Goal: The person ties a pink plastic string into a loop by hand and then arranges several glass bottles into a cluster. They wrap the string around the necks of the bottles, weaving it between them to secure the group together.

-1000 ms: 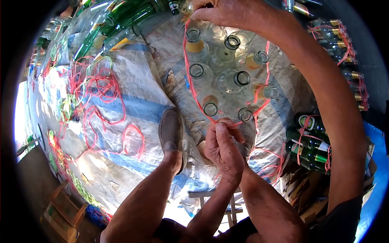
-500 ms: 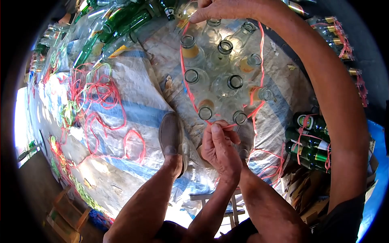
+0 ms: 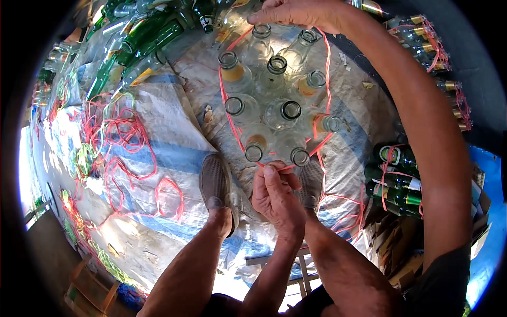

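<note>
A group of several clear glass bottles [image 3: 270,84] stands upright in the middle, necks up, some with yellow labels. A loop of pink string [image 3: 224,87] runs loosely around them. My left hand [image 3: 280,198] is at the near side of the group, thumb and fingers pinched on the string just below the closest bottle necks. My right arm reaches around the right side. My right hand [image 3: 296,11] is at the far side, its thumb by the string above the farthest necks; its fingers are partly cut off by the frame's top edge.
Green and clear bottles [image 3: 153,42] lie piled at upper left. Tangled pink string [image 3: 127,132] lies on the blue-and-white sheet [image 3: 174,158]. Tied green bottles [image 3: 396,182] lie at right, tied clear bottles [image 3: 422,45] at upper right. My shoes [image 3: 215,179] are near the group.
The view has shifted, so the bottles appear farther left. Relative to them, my right hand has moved slightly right, and the string's far left part slants more. My left hand keeps its pinch.
</note>
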`<act>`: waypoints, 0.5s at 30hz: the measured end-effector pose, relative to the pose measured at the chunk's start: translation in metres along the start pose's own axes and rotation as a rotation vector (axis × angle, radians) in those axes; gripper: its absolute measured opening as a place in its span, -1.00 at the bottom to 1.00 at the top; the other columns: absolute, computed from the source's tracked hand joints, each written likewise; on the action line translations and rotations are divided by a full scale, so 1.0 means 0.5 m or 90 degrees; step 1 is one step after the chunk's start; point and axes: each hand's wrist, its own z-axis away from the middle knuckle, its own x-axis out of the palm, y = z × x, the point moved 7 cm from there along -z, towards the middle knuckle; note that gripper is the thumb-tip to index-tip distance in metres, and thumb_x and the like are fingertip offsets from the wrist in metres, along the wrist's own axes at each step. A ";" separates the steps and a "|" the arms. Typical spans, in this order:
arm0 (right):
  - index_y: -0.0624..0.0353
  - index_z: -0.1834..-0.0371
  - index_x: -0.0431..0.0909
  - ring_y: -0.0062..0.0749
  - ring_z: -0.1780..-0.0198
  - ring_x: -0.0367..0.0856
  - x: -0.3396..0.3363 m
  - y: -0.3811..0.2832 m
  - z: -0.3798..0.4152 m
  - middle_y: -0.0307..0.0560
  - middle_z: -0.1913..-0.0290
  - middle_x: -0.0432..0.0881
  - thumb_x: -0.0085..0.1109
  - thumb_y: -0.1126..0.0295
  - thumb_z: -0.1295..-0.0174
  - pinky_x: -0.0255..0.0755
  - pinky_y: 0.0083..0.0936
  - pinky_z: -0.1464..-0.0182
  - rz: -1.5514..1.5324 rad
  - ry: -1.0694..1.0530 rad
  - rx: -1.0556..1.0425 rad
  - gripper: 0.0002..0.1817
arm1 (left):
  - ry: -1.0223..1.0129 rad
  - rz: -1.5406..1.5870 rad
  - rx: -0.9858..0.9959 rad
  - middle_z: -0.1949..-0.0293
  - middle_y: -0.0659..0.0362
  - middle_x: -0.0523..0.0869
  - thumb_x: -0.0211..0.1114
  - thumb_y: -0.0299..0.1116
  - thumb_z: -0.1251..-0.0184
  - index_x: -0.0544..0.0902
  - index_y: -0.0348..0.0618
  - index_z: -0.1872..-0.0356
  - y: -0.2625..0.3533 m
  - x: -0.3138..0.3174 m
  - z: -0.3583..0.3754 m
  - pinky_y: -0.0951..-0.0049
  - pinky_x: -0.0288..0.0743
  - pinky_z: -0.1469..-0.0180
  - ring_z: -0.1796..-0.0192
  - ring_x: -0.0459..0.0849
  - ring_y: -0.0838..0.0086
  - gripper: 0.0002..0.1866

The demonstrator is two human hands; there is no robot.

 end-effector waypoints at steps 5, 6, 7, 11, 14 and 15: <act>0.15 0.28 0.81 -0.57 0.31 0.46 0.030 0.060 -0.004 -0.33 0.38 0.63 0.51 -0.07 -0.31 0.37 -0.36 0.27 -0.126 -0.011 0.060 -0.56 | 0.001 -0.032 0.008 0.38 0.19 0.65 0.13 -0.27 -0.74 0.62 -0.27 0.26 0.015 0.009 -0.006 0.55 0.22 0.45 0.53 0.35 0.65 -0.68; 0.13 0.25 0.81 -0.57 0.29 0.48 0.032 0.063 0.004 -0.34 0.36 0.63 0.50 -0.07 -0.32 0.39 -0.36 0.26 -0.148 0.000 0.086 -0.57 | 0.001 -0.033 0.006 0.38 0.20 0.65 0.13 -0.26 -0.74 0.62 -0.26 0.27 0.015 0.011 -0.007 0.55 0.22 0.45 0.53 0.35 0.65 -0.67; 0.12 0.23 0.80 -0.57 0.27 0.49 0.035 0.065 0.012 -0.35 0.35 0.62 0.49 -0.07 -0.32 0.40 -0.37 0.24 -0.170 0.011 0.110 -0.57 | 0.001 -0.034 0.005 0.38 0.20 0.65 0.12 -0.26 -0.74 0.62 -0.26 0.27 0.015 0.013 -0.009 0.55 0.22 0.45 0.53 0.35 0.65 -0.67; 0.04 0.16 0.80 -0.61 0.26 0.49 0.032 0.071 0.064 -0.40 0.33 0.60 0.47 -0.08 -0.33 0.36 -0.42 0.26 -0.245 0.023 0.252 -0.60 | -0.020 -0.052 -0.006 0.38 0.22 0.65 0.12 -0.24 -0.75 0.63 -0.26 0.27 0.017 0.012 -0.018 0.57 0.23 0.44 0.53 0.39 0.65 -0.65; -0.03 0.13 0.80 -0.67 0.26 0.48 0.037 0.097 0.060 -0.45 0.30 0.65 0.50 -0.06 -0.30 0.28 -0.48 0.31 -0.299 -0.001 0.234 -0.64 | -0.025 -0.054 0.016 0.38 0.24 0.64 0.11 -0.22 -0.76 0.63 -0.26 0.27 0.011 0.011 -0.023 0.58 0.23 0.45 0.52 0.43 0.65 -0.64; -0.03 0.13 0.80 -0.69 0.27 0.48 0.040 0.112 0.059 -0.45 0.29 0.66 0.51 -0.04 -0.31 0.27 -0.52 0.34 -0.323 -0.002 0.225 -0.66 | -0.027 -0.058 0.018 0.38 0.24 0.64 0.11 -0.22 -0.76 0.63 -0.26 0.27 0.011 0.008 -0.023 0.58 0.24 0.45 0.52 0.44 0.65 -0.64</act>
